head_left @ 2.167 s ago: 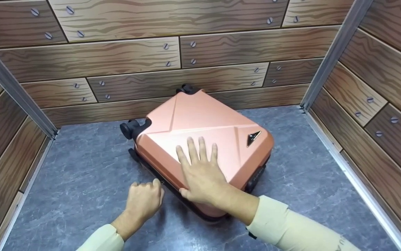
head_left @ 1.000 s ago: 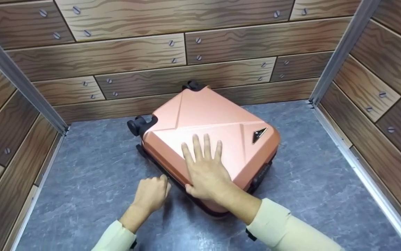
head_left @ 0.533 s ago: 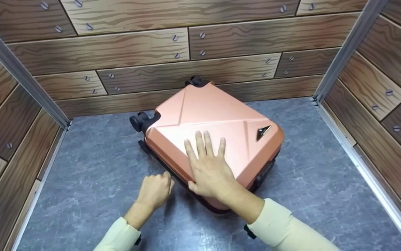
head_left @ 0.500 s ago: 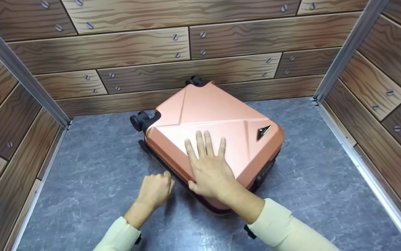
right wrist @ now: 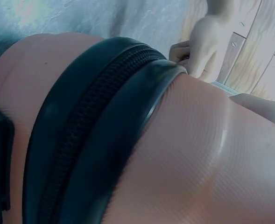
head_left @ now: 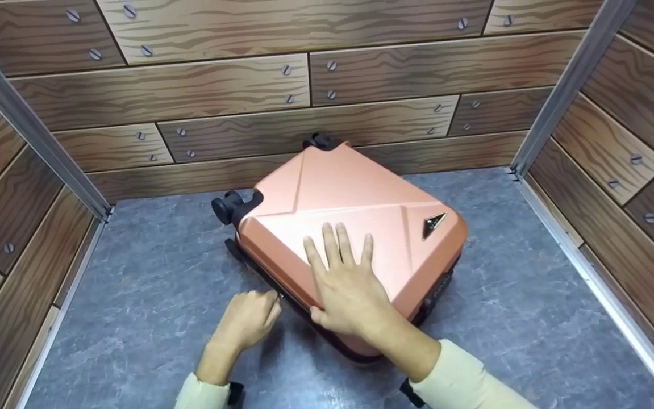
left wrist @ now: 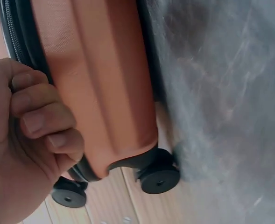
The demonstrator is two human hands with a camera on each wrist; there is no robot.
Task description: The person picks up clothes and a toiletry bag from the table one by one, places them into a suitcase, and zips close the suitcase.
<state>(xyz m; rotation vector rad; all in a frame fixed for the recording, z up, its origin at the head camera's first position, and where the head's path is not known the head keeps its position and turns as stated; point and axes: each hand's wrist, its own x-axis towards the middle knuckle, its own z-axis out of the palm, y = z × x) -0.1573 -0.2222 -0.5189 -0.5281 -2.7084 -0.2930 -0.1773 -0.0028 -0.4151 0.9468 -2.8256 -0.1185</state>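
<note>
A rose-gold hard-shell suitcase (head_left: 355, 182) lies on its side on the floor, its wheels toward the back wall. My right hand (head_left: 352, 292) rests on the top shell with fingers spread and straight. At the near-left side, my left hand (head_left: 247, 318) has its fingers curled and pinches a small zipper pull (head_left: 281, 296), mostly hidden by the fingertips. The left wrist view shows those curled fingers beside the dark zipper (left wrist: 17, 39). From the right wrist, the zipper band (right wrist: 76, 126) runs shut along the near corner.
Black wheels (head_left: 227, 207) stick out at the suitcase's left corner, and another wheel (head_left: 320, 141) is close to the wood-patterned back wall (head_left: 236, 91). Grey marbled floor (head_left: 133, 301) surrounds the case. Metal edging (head_left: 599, 289) runs along the right wall.
The head view has shifted slightly, so the suitcase appears further right than at first. My left forearm has turned more upright, its hand staying at the same part of the zipper. The right hand stays put.
</note>
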